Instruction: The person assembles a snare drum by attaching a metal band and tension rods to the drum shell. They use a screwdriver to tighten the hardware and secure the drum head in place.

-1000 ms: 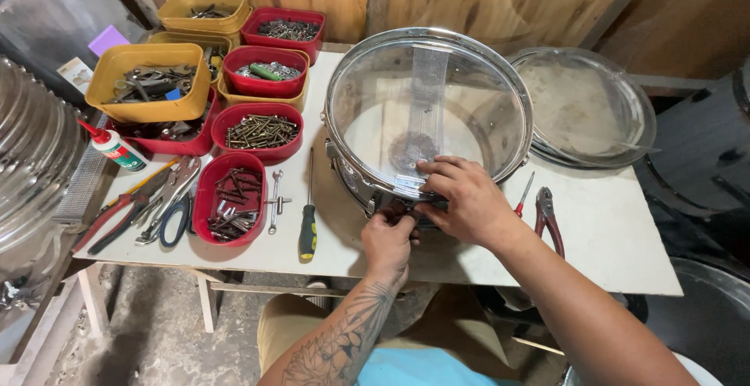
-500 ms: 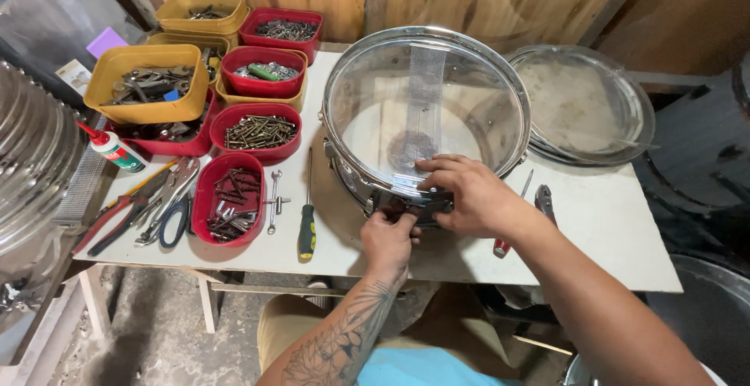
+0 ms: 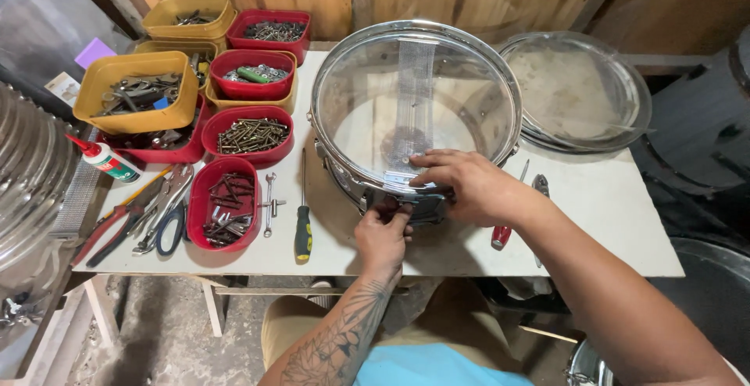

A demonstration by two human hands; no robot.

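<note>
We see the snare drum lying flat at the centre of the counter, clear head facing up. Our left hand sits at the drum's near edge, its fingers curled and pinching the metal fitting on the shell. Our right hand rests over the near rim, fingers pressed together and laid on the same fitting. Red-handled pliers lie just beside the right wrist. A screwdriver lies left of the drum. At the upper left of the frame stand red and yellow tubs of screws and hardware. A loose drum head lies at the upper right.
</note>
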